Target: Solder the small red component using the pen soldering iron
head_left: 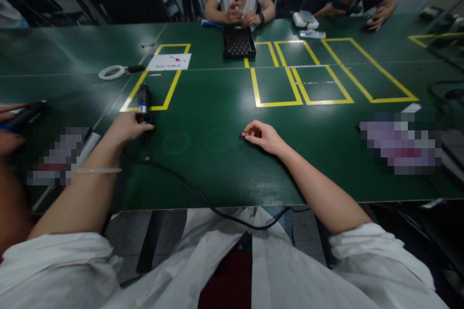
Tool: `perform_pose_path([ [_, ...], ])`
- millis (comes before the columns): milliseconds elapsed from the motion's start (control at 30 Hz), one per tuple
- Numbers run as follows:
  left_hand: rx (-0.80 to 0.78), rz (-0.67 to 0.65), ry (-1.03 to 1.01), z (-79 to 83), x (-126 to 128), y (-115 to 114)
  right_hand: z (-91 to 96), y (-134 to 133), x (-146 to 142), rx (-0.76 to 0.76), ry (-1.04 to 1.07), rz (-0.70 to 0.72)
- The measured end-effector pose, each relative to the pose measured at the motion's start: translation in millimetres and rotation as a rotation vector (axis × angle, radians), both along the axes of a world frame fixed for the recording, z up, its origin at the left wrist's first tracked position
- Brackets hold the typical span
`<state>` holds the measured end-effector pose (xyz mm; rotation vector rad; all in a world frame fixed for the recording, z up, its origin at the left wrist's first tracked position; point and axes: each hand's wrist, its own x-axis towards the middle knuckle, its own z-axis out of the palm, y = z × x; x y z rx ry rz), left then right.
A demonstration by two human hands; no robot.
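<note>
My left hand (131, 128) is closed around the near end of a black cylindrical tool (144, 99) with a blue band, at the left of the green table. Its thumb shows along the near end; the other fingers are mostly hidden. My right hand (266, 137) rests on the table right of centre, its thumb and fingertips pinched on a small orange-and-black piece (247, 133) with a dark reddish tip. What kind of piece it is, I cannot make out. Two faint circles (176, 143) are drawn on the tabletop between my hands.
A black cable (195, 188) runs from near my left hand over the table edge. Yellow tape frames (277, 104), a white paper (170, 62), a coiled white cable (111, 73) and a black tray (239, 53) lie farther off. Two people sit opposite; another person's hand (10, 140) is at left.
</note>
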<state>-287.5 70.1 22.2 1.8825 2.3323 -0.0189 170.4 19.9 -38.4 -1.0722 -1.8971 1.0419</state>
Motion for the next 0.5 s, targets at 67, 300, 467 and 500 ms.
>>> perform_pose_path([
  [67,0.049,-0.086,-0.054,-3.0,27.2,-3.7,-1.0,0.8,-0.1,-0.017,0.009,-0.003],
  [300,0.188,-0.372,-0.091,-15.5,144.4,-21.4,-5.0,2.3,0.3,-0.026,0.057,-0.015],
  [467,0.198,-0.5,-0.116,-16.7,220.9,-35.4,-2.9,2.5,0.9,0.015,0.053,-0.054],
  [500,0.199,-0.525,-0.128,-16.7,231.8,-37.4,-2.2,2.8,1.3,0.035,0.046,-0.074],
])
